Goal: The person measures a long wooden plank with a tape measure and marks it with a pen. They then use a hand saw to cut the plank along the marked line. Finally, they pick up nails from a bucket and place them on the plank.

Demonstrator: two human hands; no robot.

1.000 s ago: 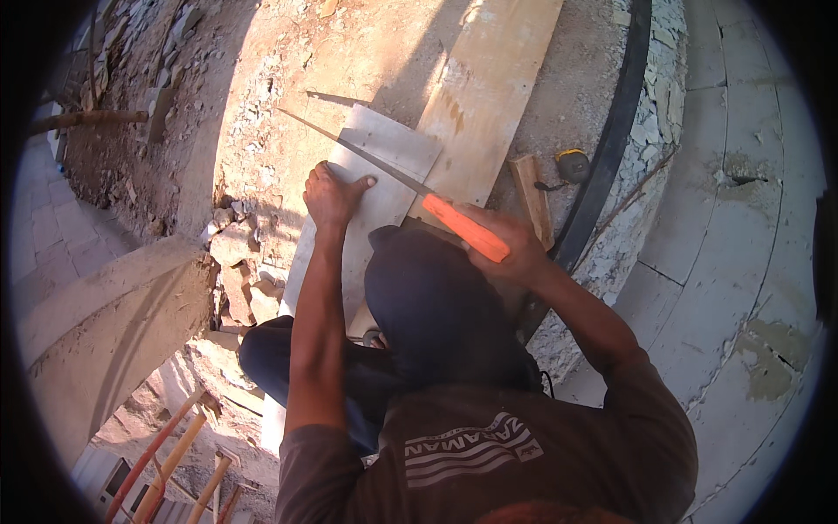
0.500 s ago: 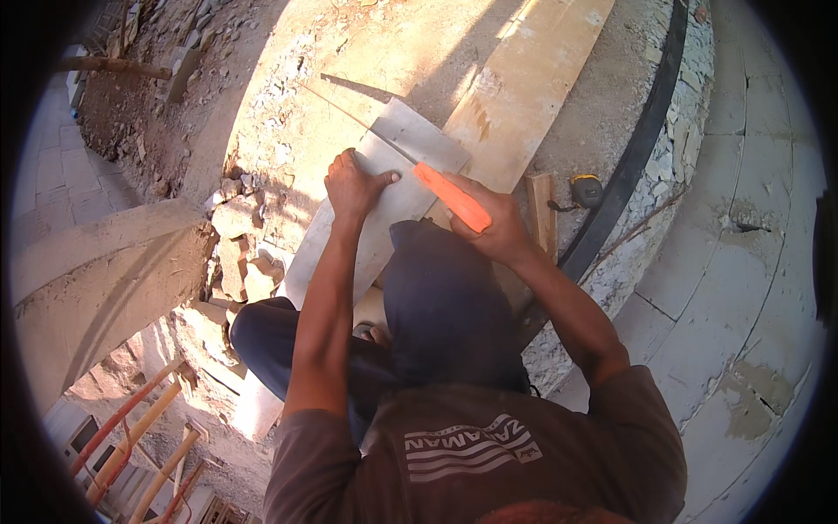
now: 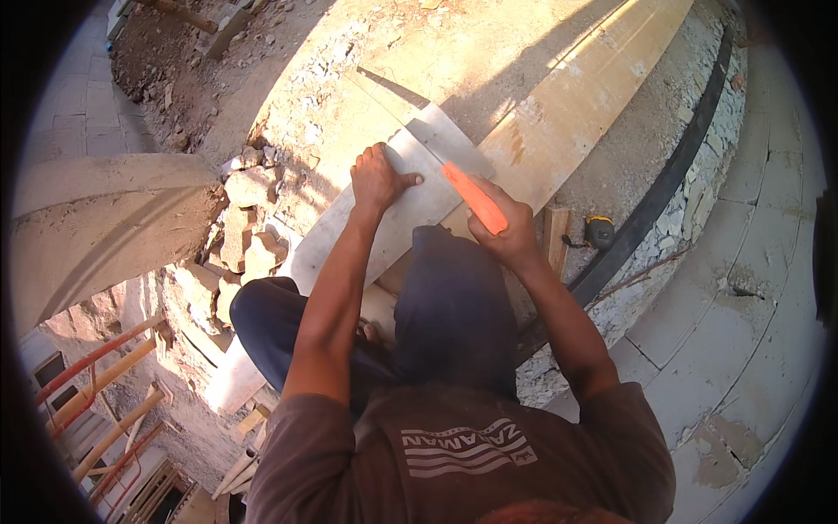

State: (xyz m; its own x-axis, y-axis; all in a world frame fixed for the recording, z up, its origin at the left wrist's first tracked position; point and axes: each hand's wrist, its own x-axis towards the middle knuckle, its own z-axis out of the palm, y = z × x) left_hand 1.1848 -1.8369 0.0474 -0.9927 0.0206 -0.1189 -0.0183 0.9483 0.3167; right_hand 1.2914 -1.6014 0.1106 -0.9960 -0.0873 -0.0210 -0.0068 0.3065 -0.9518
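1. While crouched over the work, has the raised, dark-trousered knee [image 3: 458, 297] at centre frame, just beside the near edge of the pale board [image 3: 428, 196], perhaps as a brace; cannot tell whether touching.
2. Right of centre, grasps the saw [image 3: 478, 201] by its orange handle with the right hand [image 3: 513, 229], fingers closed around, probably for firm control of direction.
3. Just above centre, rests the left hand [image 3: 380, 181] at the board's left edge, unclenched, with thumb spread on top, likely to steady the board.
4. Farther up, points the thin blade [image 3: 422, 145] toward upper left, across the board and beyond its edge, over bare ground.
5. At upper right of centre, overlaps the long yellowish plank [image 3: 559, 122] with the board's end, seemingly for support.
6. Toward the right, near a wood block [image 3: 555, 234]: tape measure [image 3: 599, 232], handy to the right hand.
7. At left: piled stones [image 3: 251, 186], well apart from the blade.
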